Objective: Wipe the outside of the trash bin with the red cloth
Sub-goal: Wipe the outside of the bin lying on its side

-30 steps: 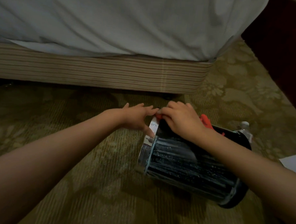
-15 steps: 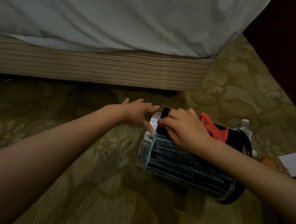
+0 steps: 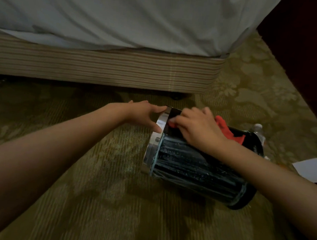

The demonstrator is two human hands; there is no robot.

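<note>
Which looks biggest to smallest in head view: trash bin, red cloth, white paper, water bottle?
1. trash bin
2. red cloth and white paper: alike; cloth partly under the right hand, paper cut off by the frame edge.
3. water bottle, partly hidden behind the trash bin.

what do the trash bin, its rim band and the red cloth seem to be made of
Trash bin: dark ribbed wall with a dull sheen, plastic or coated metal, unclear. Rim band: mirror-bright, likely polished metal. Red cloth: soft fabric, bunched under the right hand.

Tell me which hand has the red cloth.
The right hand, pressing the red cloth onto the bin; the left hand only holds its shiny rim.
</note>
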